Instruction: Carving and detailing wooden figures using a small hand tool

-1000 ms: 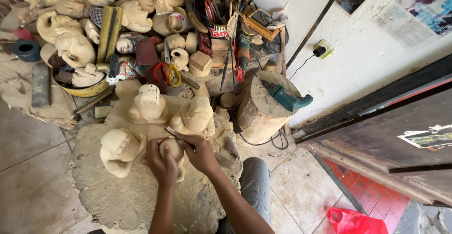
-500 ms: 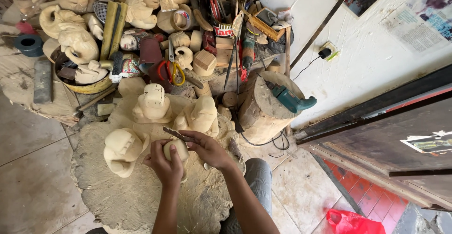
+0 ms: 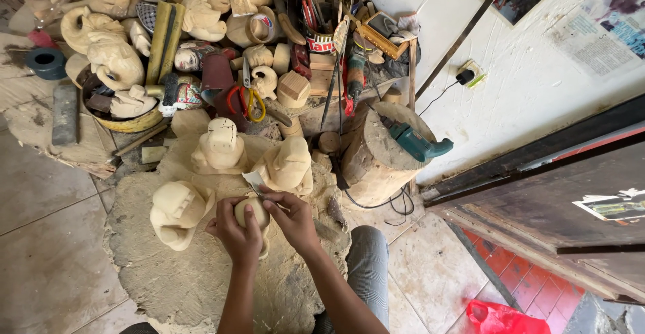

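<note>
— What's nearest?
— The left hand (image 3: 236,234) cups a small pale wooden piece (image 3: 252,211), mostly hidden by fingers. The right hand (image 3: 293,218) grips a carving knife (image 3: 254,183) against it; its handle is hidden.
— Beyond?
— Unfinished carvings (image 3: 220,146), then a stump (image 3: 376,156) bearing a teal drill (image 3: 416,142).

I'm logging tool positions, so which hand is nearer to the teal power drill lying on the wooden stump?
Right. The right hand is on the drill's side, holding a knife; the left hand sits farther away, gripping the small carving.
</note>
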